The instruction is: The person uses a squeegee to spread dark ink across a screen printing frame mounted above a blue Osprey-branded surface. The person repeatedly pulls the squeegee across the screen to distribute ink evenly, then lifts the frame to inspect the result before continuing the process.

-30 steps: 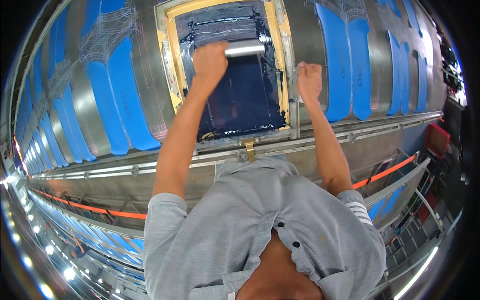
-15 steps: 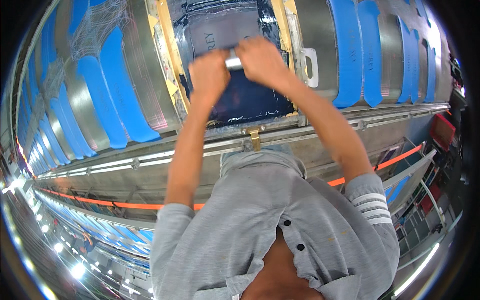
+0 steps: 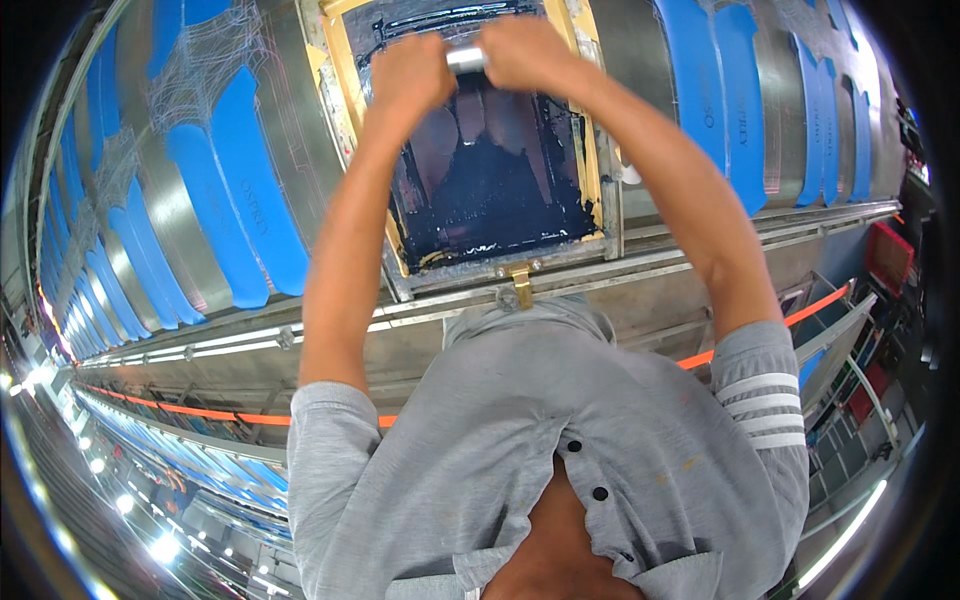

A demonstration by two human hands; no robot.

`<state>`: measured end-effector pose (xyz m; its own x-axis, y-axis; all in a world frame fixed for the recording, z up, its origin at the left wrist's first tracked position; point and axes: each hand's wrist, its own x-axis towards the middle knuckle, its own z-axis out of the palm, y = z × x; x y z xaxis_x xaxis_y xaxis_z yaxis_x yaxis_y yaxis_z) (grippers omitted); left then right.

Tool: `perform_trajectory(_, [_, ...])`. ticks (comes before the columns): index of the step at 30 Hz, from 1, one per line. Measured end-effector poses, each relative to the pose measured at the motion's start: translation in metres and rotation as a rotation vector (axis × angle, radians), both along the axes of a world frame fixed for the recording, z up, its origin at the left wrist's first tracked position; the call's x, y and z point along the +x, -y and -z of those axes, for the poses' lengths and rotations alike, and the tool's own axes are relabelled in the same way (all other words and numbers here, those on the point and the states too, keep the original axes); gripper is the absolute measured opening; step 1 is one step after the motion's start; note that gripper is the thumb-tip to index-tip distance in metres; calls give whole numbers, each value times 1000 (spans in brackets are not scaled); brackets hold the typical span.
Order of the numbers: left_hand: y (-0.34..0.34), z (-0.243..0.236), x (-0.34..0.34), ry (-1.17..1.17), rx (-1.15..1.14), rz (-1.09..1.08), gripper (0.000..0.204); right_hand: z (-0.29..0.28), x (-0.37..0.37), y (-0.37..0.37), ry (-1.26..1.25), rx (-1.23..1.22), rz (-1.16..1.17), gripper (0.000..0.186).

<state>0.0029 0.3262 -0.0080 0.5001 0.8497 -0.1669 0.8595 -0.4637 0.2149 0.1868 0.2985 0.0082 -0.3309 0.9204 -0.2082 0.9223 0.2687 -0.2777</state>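
Both my fists are closed on a squeegee (image 3: 466, 60), whose metallic bar shows in the gap between them. My left hand (image 3: 412, 72) grips its left part and my right hand (image 3: 522, 52) its right part; its blade is hidden. The squeegee is over the far half of a screen-printing frame (image 3: 393, 240) with yellowish tape along its sides. Dark blue ink (image 3: 490, 205) coats the mesh, thick near me and thinner, with paler shapes showing, just below my hands. A brass-coloured clip (image 3: 521, 287) sits at the frame's near edge.
The frame rests across a long metal print table (image 3: 285, 60) with a rail (image 3: 690, 258) along its near side. Blue fabric pieces (image 3: 255, 180) lie left of the frame, and more blue pieces (image 3: 735, 110) lie right. An orange strip (image 3: 817, 304) runs below the rail.
My hands and the squeegee have moved away from me toward the frame's far end, my arms stretching out. More inked mesh shows on the near side. The frame appears slightly lower in view.
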Motion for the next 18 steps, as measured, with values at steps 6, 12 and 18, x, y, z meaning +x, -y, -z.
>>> perform_trajectory(6, [-46,16,9,33,59,-9,35,39,12,-56,52,96,-4,19])
perform_trajectory(12, [120,11,-9,168,-67,-25,28,28,-10,116,-33,143,-77,16])
perform_trajectory(18, [261,9,-29,276,-31,-22,40,10,-26,248,-125,-28,-55,32])
